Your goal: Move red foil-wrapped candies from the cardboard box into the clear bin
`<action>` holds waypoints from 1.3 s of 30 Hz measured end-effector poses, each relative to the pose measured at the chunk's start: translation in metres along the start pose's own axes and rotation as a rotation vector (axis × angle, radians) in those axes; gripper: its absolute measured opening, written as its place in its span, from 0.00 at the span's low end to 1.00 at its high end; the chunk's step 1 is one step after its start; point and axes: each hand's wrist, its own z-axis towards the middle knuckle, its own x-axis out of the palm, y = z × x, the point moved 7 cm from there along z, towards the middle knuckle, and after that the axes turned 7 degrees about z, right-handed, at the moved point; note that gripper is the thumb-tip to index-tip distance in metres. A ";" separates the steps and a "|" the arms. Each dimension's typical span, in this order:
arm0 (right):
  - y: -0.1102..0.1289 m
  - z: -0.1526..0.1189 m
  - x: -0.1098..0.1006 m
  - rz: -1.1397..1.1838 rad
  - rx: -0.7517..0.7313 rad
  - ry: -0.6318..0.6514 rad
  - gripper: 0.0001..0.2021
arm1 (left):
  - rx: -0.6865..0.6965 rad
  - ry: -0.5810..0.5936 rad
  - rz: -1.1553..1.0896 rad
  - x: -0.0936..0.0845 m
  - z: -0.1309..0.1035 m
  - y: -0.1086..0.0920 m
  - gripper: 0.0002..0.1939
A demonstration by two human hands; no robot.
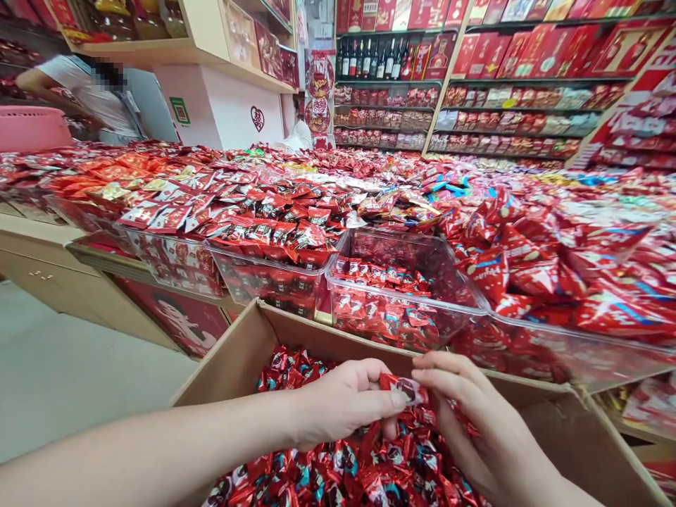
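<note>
Above an open cardboard box [237,352] full of red wrapped candies [317,472], my left hand [348,405] pinches one red candy packet [404,389] between thumb and fingers. My right hand [470,415] is just to the right of that packet, its fingers apart and slightly curved, the fingertips close to the packet's right end. Whether they touch it is hard to tell. Behind the box stands a clear plastic bin [406,299], partly filled with similar small red packets.
More clear bins heaped with packets stand on both sides, including a bin of dark-and-red packets [269,271] and larger red bags [539,267]. A person [89,91] stands at the back left near a pink basket [34,128]. Shelves [448,84] line the back.
</note>
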 end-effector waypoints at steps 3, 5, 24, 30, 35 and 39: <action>-0.017 -0.004 -0.006 0.229 0.245 -0.139 0.13 | 0.016 -0.103 0.020 -0.003 0.000 -0.001 0.11; -0.026 -0.007 0.001 0.433 0.407 -0.134 0.12 | 0.030 -0.152 0.003 -0.007 0.000 0.000 0.11; -0.038 0.152 -0.039 0.178 0.487 -0.119 0.10 | -0.043 -0.042 -0.030 -0.005 0.000 0.013 0.20; -0.104 0.180 0.032 0.107 0.767 0.314 0.02 | -0.042 -0.031 0.045 -0.008 -0.001 0.011 0.20; -0.119 0.172 0.055 0.081 0.759 0.444 0.05 | -0.056 0.026 0.110 -0.005 -0.005 0.008 0.17; -0.125 0.172 0.055 -0.022 0.699 0.438 0.07 | -0.077 0.034 0.133 -0.004 -0.003 0.010 0.14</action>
